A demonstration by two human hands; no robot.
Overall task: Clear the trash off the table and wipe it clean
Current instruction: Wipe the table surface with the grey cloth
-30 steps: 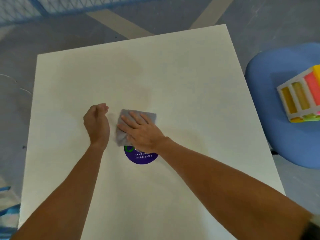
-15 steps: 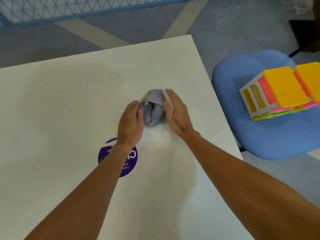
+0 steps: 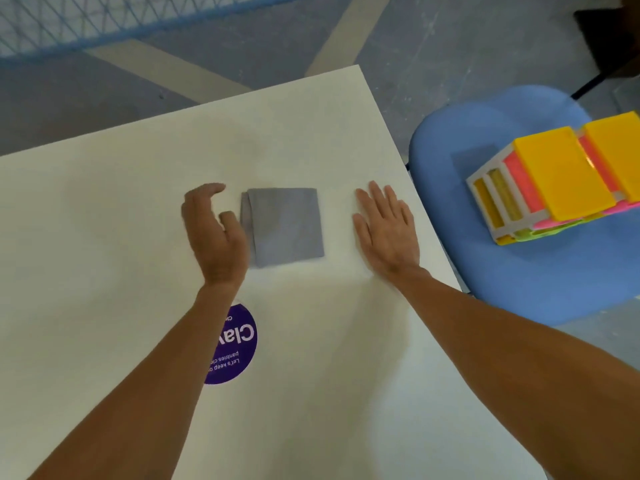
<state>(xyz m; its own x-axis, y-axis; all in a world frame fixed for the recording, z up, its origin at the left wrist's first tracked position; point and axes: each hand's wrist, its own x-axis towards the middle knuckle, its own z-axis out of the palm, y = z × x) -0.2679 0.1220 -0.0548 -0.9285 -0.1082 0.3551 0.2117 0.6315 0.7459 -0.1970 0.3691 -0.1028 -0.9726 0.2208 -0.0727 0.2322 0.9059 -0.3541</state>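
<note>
Blue netting (image 3: 104, 26) runs along the floor at far top L. White table (image 3: 86, 220) fills most of the view. L hand (image 3: 214, 237) is over the table, turned on edge w/ fingers loosely curled and thumb out, holding nothing. It's just beside the L edge of the grey cloth (image 3: 285, 226); its heel overlaps the cloth's lower L corner in view, can't tell if they touch. Round purple sticker (image 3: 239, 344) is on the tabletop nearer the person, partly hidden by the L forearm. Cloth lies flat on the table btw the two hands, a neat folded square w/ a second layer showing at its L edge. R hand (image 3: 388, 230) is palm down, fingers straight and close together, near the table's R edge, apart from the cloth, gripping nothing. Off the table to the R: blue chair (image 3: 450, 220) w/ a yellow, pink and white plastic organiser (image 3: 554, 178) on its seat
</note>
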